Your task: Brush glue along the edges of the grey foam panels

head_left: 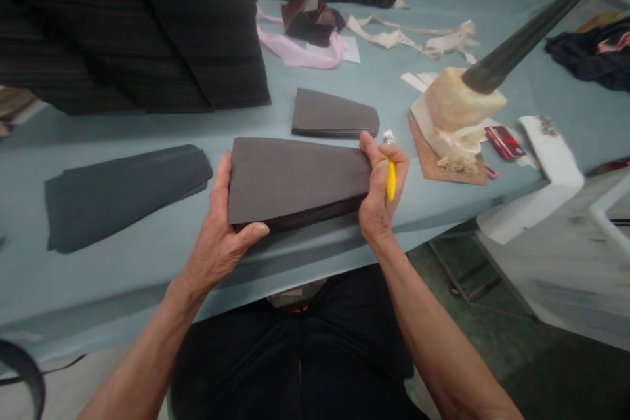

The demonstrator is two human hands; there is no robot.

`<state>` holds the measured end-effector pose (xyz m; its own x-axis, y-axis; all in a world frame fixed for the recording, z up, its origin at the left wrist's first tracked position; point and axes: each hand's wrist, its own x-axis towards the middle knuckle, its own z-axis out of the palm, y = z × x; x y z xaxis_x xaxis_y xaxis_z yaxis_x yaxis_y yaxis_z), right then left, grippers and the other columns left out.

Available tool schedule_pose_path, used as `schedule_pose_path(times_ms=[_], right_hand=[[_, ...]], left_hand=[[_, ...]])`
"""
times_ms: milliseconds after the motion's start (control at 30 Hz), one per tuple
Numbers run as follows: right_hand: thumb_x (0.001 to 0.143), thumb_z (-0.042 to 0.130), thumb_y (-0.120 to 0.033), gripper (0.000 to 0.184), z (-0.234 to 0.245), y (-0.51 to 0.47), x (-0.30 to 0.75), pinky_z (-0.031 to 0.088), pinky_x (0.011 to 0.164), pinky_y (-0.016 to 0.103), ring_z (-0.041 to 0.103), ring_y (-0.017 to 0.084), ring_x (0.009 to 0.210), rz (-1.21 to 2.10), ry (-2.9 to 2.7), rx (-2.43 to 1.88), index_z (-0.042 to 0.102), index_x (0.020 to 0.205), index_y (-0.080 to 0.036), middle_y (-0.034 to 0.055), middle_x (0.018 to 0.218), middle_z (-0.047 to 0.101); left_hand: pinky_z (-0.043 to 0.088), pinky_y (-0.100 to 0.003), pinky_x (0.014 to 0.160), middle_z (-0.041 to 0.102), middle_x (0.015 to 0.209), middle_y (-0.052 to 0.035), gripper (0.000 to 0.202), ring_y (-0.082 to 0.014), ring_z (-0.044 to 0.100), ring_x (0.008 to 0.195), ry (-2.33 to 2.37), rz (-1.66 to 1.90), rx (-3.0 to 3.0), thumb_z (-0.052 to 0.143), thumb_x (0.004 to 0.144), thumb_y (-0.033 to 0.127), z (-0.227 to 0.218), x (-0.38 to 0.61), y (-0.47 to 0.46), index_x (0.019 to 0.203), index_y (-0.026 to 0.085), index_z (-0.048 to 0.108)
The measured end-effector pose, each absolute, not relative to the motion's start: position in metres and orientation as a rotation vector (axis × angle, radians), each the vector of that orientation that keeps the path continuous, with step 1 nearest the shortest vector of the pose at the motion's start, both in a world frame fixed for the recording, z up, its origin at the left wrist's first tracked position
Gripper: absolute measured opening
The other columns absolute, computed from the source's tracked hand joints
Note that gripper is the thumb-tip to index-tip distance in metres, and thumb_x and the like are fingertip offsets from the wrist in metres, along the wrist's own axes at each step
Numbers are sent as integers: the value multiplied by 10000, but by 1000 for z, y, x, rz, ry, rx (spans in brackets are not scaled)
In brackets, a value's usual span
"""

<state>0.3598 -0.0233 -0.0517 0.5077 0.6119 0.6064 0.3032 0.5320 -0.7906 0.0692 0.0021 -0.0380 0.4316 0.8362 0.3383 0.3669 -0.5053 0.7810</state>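
Note:
My hands hold a thick stack of dark grey tapered sheets (295,177) above the table's front edge. My left hand (221,223) grips its wide end, with the thumb underneath and in view. My right hand (378,190) presses on the narrow end and also pinches a small yellow tool (390,178), whose exact kind I cannot tell. Farther back lies a smaller dark grey stack (335,113). To the left, a wider grey tapered piece (123,197) rests flat on the pale blue table cover (246,262).
A dark horn-shaped form (522,39) angles up from a cream block (462,105) on a brown board (430,161), with a red packet (504,142) beside it. Pleated black fabric (123,26) hangs at the back left, near pink and cream strips (300,52).

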Motion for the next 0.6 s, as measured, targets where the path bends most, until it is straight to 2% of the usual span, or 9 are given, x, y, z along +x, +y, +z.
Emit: schedule_pose_path(times_ms=[167,400,600], right_hand=[[1169,493,-499,223,-55,-22,361,410,1358,617,699,237,1477,213,-1105,-1040,554,1301,-329,52,1525,753],[1162,492,-542,288,-54,-24,359,431,1353,603,681,251,1499,193,-1115,-1089,584,1329,-327,78,1553,712],[1171,507,-424,207,-60,-18,353,412,1374,593,667,207,1519,180,-1102,-983,553,1360,-353,47,1556,732]], left_hand=[[278,-606,1428,240,1908,-159,1172,-422,260,1757,973,1022,2100,618,938,913,-39,68,3,1836,292,190],[358,-572,1403,403,1853,-114,1074,-398,414,1696,1021,1107,2140,580,945,932,-40,69,5,1811,364,295],[354,-610,1405,462,1821,-86,1090,-428,469,1659,1081,1144,2138,632,881,967,-46,66,7,1780,403,382]])
